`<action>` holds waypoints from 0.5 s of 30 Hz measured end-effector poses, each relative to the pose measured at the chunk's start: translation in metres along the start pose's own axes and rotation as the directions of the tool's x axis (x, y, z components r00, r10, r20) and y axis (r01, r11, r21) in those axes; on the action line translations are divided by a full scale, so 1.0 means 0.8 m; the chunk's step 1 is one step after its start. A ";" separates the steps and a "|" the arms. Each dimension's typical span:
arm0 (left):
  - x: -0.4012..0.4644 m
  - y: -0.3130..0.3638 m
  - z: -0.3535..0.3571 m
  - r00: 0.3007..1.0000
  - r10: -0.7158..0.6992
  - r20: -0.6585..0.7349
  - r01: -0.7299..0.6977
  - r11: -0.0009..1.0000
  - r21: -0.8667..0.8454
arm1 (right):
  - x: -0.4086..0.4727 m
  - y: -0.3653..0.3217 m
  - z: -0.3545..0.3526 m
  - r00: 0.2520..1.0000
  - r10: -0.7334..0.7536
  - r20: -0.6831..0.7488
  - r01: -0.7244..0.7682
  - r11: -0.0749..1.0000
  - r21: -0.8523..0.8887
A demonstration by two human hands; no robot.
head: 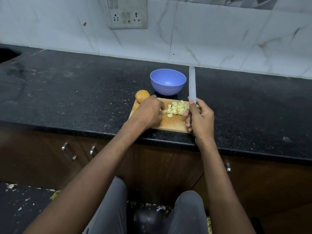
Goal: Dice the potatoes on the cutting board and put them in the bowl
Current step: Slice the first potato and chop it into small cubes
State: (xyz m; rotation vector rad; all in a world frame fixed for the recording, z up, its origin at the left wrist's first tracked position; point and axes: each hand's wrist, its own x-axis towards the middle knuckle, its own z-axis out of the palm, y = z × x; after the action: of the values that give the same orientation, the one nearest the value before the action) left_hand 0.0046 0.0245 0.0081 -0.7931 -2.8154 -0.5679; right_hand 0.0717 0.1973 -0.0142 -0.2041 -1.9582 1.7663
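A wooden cutting board (170, 123) lies at the counter's front edge. A pile of pale diced potato pieces (176, 108) covers its far right part. A whole unpeeled potato (142, 95) sits at the board's far left corner. My left hand (148, 114) rests palm down on the board, fingertips touching the left edge of the diced pile. My right hand (200, 118) grips a knife (192, 83) by the handle, blade pointing up and away over the board's right side. The blue bowl (168, 81) stands empty just behind the board.
The black granite counter (76, 92) runs along a white tiled wall with a socket panel (127, 13). A sink corner (7, 54) shows at far left. Dark cabinet doors with metal handles (68, 152) sit below the counter edge.
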 end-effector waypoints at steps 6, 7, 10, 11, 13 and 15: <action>0.013 0.001 -0.010 0.993 -0.081 0.081 0.086 0.995 -0.059 | 0.000 0.001 0.001 1.000 -0.007 0.013 0.007 1.000 -0.014; 0.014 0.000 -0.010 0.992 -0.095 0.088 0.102 0.992 -0.080 | 0.000 0.001 0.001 1.000 -0.008 0.010 0.009 1.000 -0.018; 0.016 -0.003 -0.011 0.984 -0.149 0.092 0.162 0.974 -0.158 | 0.000 0.000 0.000 1.000 -0.017 0.004 0.017 1.000 -0.015; 0.016 -0.004 -0.011 0.982 -0.166 0.094 0.181 0.968 -0.174 | 0.000 0.000 0.000 1.000 -0.016 0.002 0.016 1.000 -0.014; 0.019 -0.005 -0.011 0.976 -0.199 0.091 0.214 0.953 -0.212 | 0.000 0.000 0.000 1.000 -0.011 -0.003 0.011 1.000 -0.007; 0.022 -0.008 -0.012 0.971 -0.234 0.057 0.240 0.929 -0.280 | 0.002 0.002 -0.001 1.000 -0.008 -0.007 0.009 1.000 0.003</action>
State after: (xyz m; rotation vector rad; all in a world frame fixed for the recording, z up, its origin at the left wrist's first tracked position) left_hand -0.0130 0.0241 0.0193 -0.5023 -2.9095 -1.0284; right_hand 0.0707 0.1988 -0.0155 -0.2004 -1.9484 1.7608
